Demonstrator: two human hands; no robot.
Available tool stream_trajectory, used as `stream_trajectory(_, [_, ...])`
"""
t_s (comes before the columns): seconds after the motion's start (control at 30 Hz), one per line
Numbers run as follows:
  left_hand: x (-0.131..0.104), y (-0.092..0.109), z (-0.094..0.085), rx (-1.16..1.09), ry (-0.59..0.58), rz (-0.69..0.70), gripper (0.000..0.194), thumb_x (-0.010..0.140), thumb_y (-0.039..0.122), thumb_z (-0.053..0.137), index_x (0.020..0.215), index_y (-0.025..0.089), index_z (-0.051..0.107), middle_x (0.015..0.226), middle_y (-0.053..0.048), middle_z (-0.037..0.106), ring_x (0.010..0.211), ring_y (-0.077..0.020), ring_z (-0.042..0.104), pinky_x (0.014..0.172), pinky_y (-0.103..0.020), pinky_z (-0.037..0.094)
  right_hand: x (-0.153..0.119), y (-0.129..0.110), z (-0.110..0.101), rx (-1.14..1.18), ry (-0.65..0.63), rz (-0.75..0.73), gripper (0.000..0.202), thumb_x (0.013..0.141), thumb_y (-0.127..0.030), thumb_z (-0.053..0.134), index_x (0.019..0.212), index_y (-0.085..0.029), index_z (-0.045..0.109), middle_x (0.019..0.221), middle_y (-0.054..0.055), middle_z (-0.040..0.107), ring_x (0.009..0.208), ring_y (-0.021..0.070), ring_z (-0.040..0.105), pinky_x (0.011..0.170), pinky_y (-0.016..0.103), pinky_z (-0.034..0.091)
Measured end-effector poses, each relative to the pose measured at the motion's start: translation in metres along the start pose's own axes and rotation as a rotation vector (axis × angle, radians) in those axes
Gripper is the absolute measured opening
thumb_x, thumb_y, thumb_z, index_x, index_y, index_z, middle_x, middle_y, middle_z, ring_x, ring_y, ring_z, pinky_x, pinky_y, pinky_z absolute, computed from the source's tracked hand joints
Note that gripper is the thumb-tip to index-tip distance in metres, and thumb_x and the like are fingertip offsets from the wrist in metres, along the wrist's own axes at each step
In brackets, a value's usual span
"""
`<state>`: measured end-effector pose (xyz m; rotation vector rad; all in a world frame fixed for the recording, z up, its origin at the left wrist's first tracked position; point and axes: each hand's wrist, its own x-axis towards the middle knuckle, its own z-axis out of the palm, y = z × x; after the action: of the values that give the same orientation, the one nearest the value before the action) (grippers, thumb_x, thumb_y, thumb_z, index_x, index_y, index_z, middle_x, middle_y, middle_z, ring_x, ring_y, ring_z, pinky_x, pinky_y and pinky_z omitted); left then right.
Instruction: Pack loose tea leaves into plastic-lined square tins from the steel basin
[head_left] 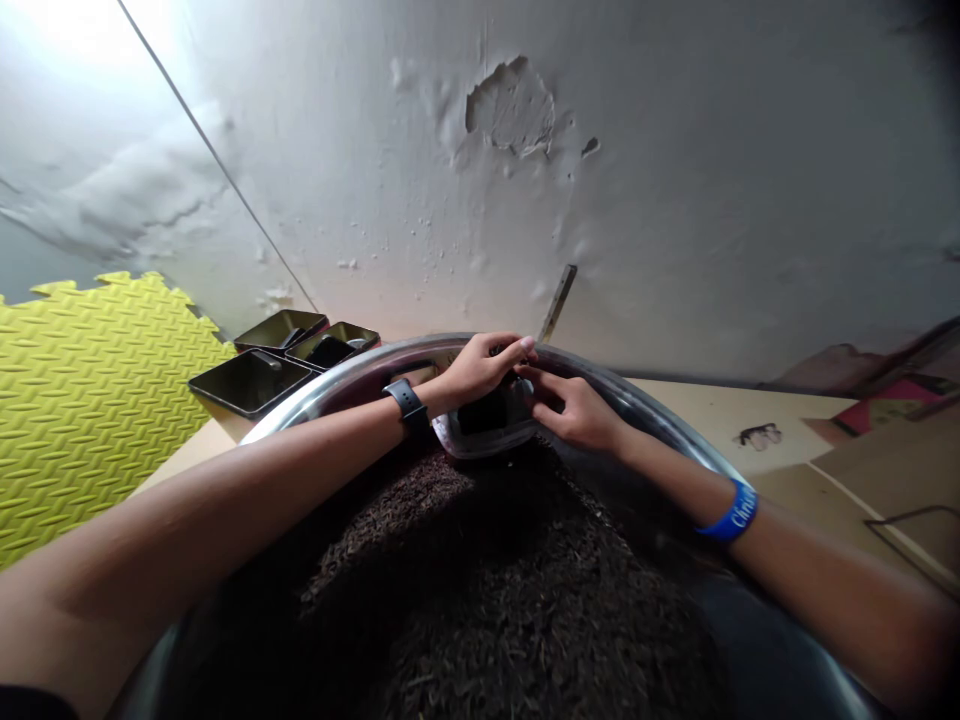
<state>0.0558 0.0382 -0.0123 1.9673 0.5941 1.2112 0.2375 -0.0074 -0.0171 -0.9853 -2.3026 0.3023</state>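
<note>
A large metal basin [720, 455] holds a broad bed of dark, dry, twisted leaves that look like loose tea [510, 620]. Against its far side rests a clear plastic container [487, 450], its inside dark. My left hand [484, 368], with a dark watch on the wrist, reaches over the container with its fingers bent together. Close beside it, my right hand [574, 408] has thumb and fingers curled in a pinch over the container's right edge. Small dark bits show around the fingertips, and what the fingers grip is too small and shaded to tell.
Several open dark tins [251, 383] stand left of the basin, beside a yellow foam mat [90, 400]. A thin upright strip [559, 303] leans at the peeling wall [375, 180]. Glasses [760, 436] lie on the pale table [675, 400], with cardboard [892, 480] at the right.
</note>
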Motion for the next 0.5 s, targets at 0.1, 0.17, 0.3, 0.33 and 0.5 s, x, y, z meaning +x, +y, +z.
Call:
stream_trajectory(0.1, [-0.0003,0.0001,0.0002,0.006,-0.014,0.005,0.042,0.090,0.049,0.045,0.080,0.011,0.062,0.074,-0.005,0.061,0.068,-0.0110,0.053,0.067,-0.023,0.042,0.0006,-0.0022,-0.0014,0.030,0.064,0.008,0.048,0.084,-0.026,0.049,0.130,-0.016,0.049,0.069,-0.001,0.059,0.059,0.0134,0.052,0.064,0.027,0.046])
stream_trajectory(0.17, [-0.0004,0.0004,0.0004,0.012,-0.016,0.010,0.043,0.090,0.049,0.044,0.077,0.012,0.060,0.072,-0.004,0.059,0.066,-0.0106,0.052,0.066,-0.023,0.042,0.0007,-0.0031,-0.0015,0.043,0.094,0.011,0.050,0.084,-0.026,0.049,0.132,-0.014,0.045,0.065,-0.003,0.056,0.056,0.0127,0.050,0.061,0.026,0.045])
stream_trajectory(0.3, [-0.0002,0.0006,0.0003,0.010,-0.033,0.010,0.043,0.090,0.049,0.044,0.085,0.010,0.062,0.081,-0.007,0.062,0.074,-0.0126,0.055,0.071,-0.024,0.043,0.0003,-0.0001,-0.0006,-0.038,-0.043,-0.009,0.043,0.083,-0.026,0.051,0.124,-0.016,0.055,0.075,0.002,0.063,0.062,0.0143,0.055,0.064,0.028,0.045])
stream_trajectory(0.33, [-0.0003,0.0005,0.0003,0.009,-0.038,0.007,0.044,0.090,0.049,0.044,0.086,0.010,0.063,0.082,-0.007,0.062,0.076,-0.0129,0.055,0.071,-0.024,0.043,0.0001,0.0007,-0.0006,-0.059,-0.074,-0.008,0.043,0.083,-0.027,0.051,0.124,-0.016,0.056,0.077,0.002,0.064,0.063,0.0148,0.057,0.065,0.028,0.045])
stream_trajectory(0.5, [-0.0009,0.0009,0.0005,-0.023,-0.040,-0.014,0.043,0.090,0.049,0.045,0.085,0.009,0.062,0.076,-0.006,0.061,0.069,-0.0115,0.054,0.066,-0.023,0.043,-0.0007,0.0003,-0.0009,-0.053,0.020,-0.018,0.047,0.083,-0.025,0.049,0.130,-0.014,0.050,0.072,0.000,0.062,0.061,0.0145,0.055,0.064,0.028,0.045])
